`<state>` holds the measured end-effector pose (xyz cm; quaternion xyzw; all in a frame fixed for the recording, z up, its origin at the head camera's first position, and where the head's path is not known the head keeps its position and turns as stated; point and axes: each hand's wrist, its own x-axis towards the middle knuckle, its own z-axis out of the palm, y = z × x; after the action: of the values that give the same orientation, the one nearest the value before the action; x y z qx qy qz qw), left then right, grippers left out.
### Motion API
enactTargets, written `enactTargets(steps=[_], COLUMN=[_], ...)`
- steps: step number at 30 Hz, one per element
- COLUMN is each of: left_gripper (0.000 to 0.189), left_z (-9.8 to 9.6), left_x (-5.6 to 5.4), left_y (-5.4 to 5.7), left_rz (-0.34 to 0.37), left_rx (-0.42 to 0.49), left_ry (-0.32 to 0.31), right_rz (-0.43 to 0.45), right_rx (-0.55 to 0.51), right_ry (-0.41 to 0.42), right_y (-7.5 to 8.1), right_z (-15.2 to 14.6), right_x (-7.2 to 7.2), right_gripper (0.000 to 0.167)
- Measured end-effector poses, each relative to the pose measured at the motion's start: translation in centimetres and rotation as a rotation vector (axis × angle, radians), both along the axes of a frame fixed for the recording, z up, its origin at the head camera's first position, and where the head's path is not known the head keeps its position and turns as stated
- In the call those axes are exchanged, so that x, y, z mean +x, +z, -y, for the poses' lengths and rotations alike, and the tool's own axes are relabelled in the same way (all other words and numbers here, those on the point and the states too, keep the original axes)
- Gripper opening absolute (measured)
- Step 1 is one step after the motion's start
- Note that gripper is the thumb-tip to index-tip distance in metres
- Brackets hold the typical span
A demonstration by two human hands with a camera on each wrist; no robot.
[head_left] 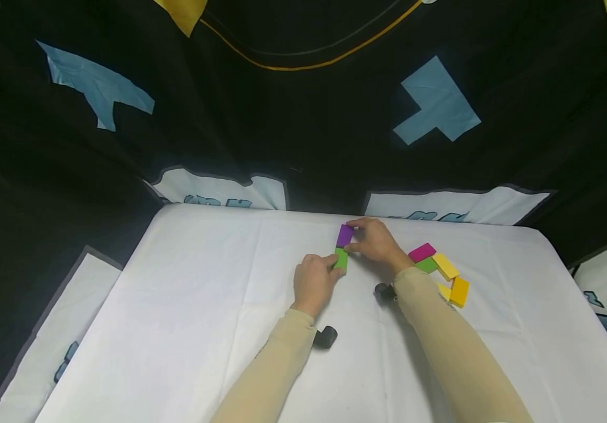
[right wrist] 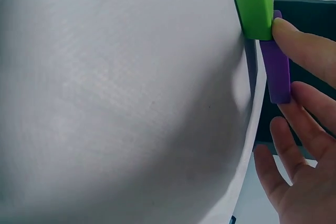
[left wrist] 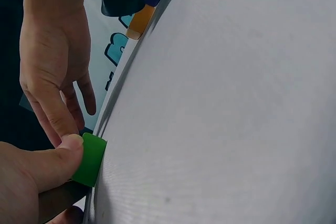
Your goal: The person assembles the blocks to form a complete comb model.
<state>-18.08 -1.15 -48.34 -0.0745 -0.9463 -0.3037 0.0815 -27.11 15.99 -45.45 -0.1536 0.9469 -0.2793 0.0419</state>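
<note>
Near the far edge of the white table, a purple block [head_left: 344,235] and a green block [head_left: 341,259] lie end to end in a line, purple farther away. My left hand [head_left: 314,285] pinches the green block between thumb and fingers, also seen in the left wrist view, where the green block [left wrist: 92,160] shows its end. My right hand [head_left: 376,241] holds the purple block, thumb by the join and a finger at its far end. In the right wrist view the purple block [right wrist: 276,72] meets the green block [right wrist: 255,4], and the right hand's other fingers are spread.
Right of the pair sits a group of blocks: a magenta block [head_left: 422,252], a green block [head_left: 426,265], a yellow block [head_left: 445,266] and an orange-yellow block [head_left: 459,292]. Another yellow block [head_left: 444,291] is partly hidden by the right sleeve [head_left: 451,335]. A dark curtain [head_left: 303,129] hangs behind the table.
</note>
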Motion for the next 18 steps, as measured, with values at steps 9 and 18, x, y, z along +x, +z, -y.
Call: enactTargets(steps=[9, 18], left_gripper=[0.04, 0.04], left_z=[-0.18, -0.07], left_x=[-0.07, -0.03], left_y=[-0.22, -0.16], left_rz=[-0.012, -0.007], left_rx=[-0.016, 0.004], left_ry=[0.009, 0.011], right_rz=[0.077, 0.095], right_rx=[-0.021, -0.084], right_ry=[0.027, 0.011], right_y=[-0.57, -0.63], right_z=[-0.32, -0.15], right_x=[-0.48, -0.33], right_gripper=[0.06, 0.059])
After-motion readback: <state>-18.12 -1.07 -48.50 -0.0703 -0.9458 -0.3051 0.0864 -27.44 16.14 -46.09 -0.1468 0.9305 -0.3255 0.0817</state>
